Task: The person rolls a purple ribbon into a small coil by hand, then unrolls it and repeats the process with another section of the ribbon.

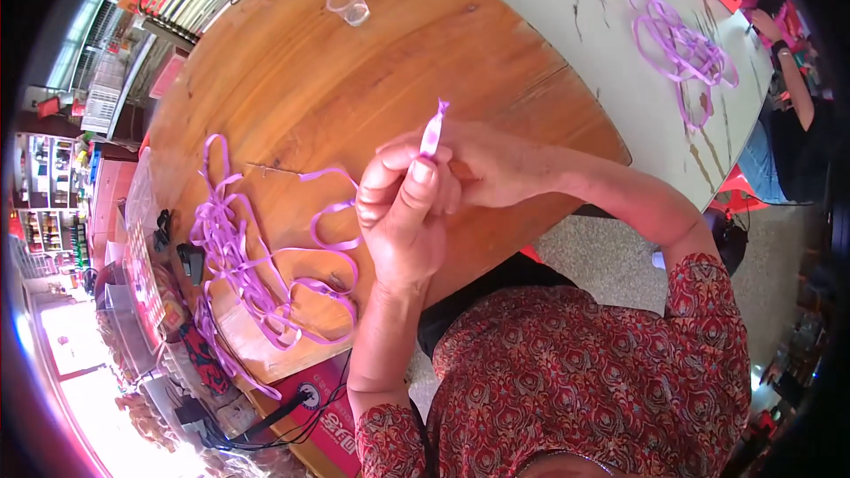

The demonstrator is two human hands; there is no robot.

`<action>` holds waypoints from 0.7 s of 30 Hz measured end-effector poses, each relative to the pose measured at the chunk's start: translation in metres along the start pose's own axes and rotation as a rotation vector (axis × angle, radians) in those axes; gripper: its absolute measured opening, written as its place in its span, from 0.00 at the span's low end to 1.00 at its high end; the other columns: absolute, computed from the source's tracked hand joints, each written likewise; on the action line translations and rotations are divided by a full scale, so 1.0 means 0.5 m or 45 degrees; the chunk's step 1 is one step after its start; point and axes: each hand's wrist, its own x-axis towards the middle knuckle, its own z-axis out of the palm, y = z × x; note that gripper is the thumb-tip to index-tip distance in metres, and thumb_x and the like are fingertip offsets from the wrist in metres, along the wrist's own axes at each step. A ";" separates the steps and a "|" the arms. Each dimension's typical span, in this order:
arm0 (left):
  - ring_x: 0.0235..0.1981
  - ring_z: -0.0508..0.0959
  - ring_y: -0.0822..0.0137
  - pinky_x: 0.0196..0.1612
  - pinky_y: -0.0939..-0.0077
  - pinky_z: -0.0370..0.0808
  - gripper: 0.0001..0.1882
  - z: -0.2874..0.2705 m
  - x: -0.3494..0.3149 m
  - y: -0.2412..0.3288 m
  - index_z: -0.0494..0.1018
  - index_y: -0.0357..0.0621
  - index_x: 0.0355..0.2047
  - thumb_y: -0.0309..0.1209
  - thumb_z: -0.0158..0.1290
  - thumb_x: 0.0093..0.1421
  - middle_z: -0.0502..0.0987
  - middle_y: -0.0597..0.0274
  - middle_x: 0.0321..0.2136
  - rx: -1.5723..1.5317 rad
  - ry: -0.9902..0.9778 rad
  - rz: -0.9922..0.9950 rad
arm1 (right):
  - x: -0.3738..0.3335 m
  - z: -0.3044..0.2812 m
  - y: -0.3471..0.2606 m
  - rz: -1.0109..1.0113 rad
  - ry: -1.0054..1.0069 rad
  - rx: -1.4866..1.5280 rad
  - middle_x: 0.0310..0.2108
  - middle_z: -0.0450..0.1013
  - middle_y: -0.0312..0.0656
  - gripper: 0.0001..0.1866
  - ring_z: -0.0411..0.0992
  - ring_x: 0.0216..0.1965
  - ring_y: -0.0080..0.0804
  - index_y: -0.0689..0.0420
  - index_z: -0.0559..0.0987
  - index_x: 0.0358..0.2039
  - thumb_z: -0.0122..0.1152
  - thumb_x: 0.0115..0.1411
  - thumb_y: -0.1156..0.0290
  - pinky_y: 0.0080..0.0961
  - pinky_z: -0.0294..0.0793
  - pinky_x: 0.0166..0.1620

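Above the wooden table, my two hands meet in front of me. My left hand [403, 221] is closed, its thumb pressing a short, pale purple ribbon piece [432, 134] that stands upright with a pinched, darker tip. Just behind it, my right hand [496, 164] is curled against the left one, its fingertips mostly hidden; what they grip cannot be made out. A long purple ribbon [226, 239] lies in a loose tangle left of my hands. One strand of it runs to my left hand, and a thin dark twig-like piece [273, 167] touches another stretch.
A clear plastic cup [348, 4] lies near the far edge of the wooden table [425, 44]. Another purple ribbon heap [682, 53] rests on the marbled white table [611, 44], where a co-worker's arm [792, 80] shows. Black cables [266, 425] hang at the lower left.
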 end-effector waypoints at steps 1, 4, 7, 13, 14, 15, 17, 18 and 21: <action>0.18 0.57 0.76 0.20 0.81 0.55 0.07 0.011 -0.001 0.009 0.73 0.43 0.38 0.31 0.50 0.62 0.61 0.70 0.19 0.005 -0.010 0.010 | 0.000 0.008 0.003 -0.012 0.002 -0.009 0.39 0.74 0.47 0.17 0.73 0.39 0.38 0.60 0.72 0.41 0.56 0.48 0.83 0.28 0.71 0.44; 0.18 0.57 0.75 0.20 0.82 0.55 0.09 0.040 0.000 0.042 0.71 0.39 0.37 0.32 0.51 0.61 0.58 0.70 0.19 -0.119 -0.066 0.056 | 0.003 0.022 0.022 -0.117 -0.074 0.284 0.32 0.72 0.35 0.08 0.69 0.35 0.19 0.61 0.74 0.33 0.57 0.51 0.83 0.19 0.68 0.36; 0.17 0.62 0.75 0.20 0.77 0.59 0.08 0.041 0.007 0.067 0.71 0.41 0.39 0.30 0.51 0.61 0.71 0.62 0.24 -0.193 -0.137 0.113 | -0.004 0.015 0.004 0.187 -0.315 0.708 0.32 0.74 0.37 0.04 0.71 0.37 0.21 0.60 0.77 0.29 0.60 0.52 0.81 0.19 0.69 0.38; 0.16 0.53 0.77 0.21 0.81 0.53 0.09 -0.008 0.022 0.143 0.72 0.40 0.37 0.33 0.47 0.64 0.59 0.71 0.18 -0.278 -0.080 0.255 | -0.049 -0.068 -0.011 0.201 -0.159 0.124 0.31 0.76 0.38 0.06 0.74 0.39 0.28 0.58 0.79 0.33 0.63 0.53 0.76 0.25 0.70 0.45; 0.17 0.53 0.77 0.22 0.81 0.53 0.10 -0.012 0.020 0.148 0.72 0.39 0.38 0.32 0.46 0.64 0.57 0.71 0.17 -0.324 -0.045 0.255 | -0.058 -0.083 -0.012 0.205 -0.158 0.122 0.31 0.76 0.38 0.06 0.74 0.39 0.28 0.58 0.79 0.33 0.63 0.53 0.76 0.25 0.70 0.45; 0.17 0.53 0.77 0.22 0.81 0.53 0.10 -0.019 0.018 0.144 0.72 0.39 0.38 0.32 0.46 0.64 0.57 0.71 0.17 -0.330 -0.045 0.253 | -0.067 -0.097 -0.013 0.143 -0.082 -0.012 0.32 0.76 0.38 0.06 0.73 0.38 0.29 0.57 0.79 0.33 0.62 0.53 0.76 0.26 0.69 0.45; 0.17 0.53 0.76 0.21 0.80 0.53 0.10 -0.035 0.014 0.127 0.72 0.39 0.38 0.32 0.46 0.64 0.57 0.71 0.17 -0.345 0.015 0.180 | -0.080 -0.112 -0.019 0.086 -0.001 -0.150 0.32 0.76 0.37 0.07 0.73 0.38 0.30 0.57 0.79 0.34 0.62 0.53 0.75 0.28 0.68 0.45; 0.17 0.53 0.76 0.22 0.80 0.53 0.09 -0.036 0.012 0.117 0.72 0.39 0.38 0.31 0.46 0.64 0.56 0.70 0.17 -0.341 0.039 0.160 | -0.084 -0.116 -0.022 0.028 0.032 -0.389 0.32 0.76 0.37 0.07 0.72 0.37 0.31 0.56 0.79 0.34 0.62 0.53 0.75 0.28 0.67 0.45; 0.17 0.53 0.76 0.22 0.80 0.53 0.09 -0.042 0.007 0.102 0.72 0.39 0.38 0.31 0.46 0.64 0.57 0.70 0.17 -0.383 0.082 0.125 | -0.093 -0.117 -0.008 -0.049 0.115 -0.768 0.31 0.75 0.35 0.07 0.71 0.35 0.32 0.55 0.79 0.35 0.62 0.54 0.74 0.29 0.65 0.44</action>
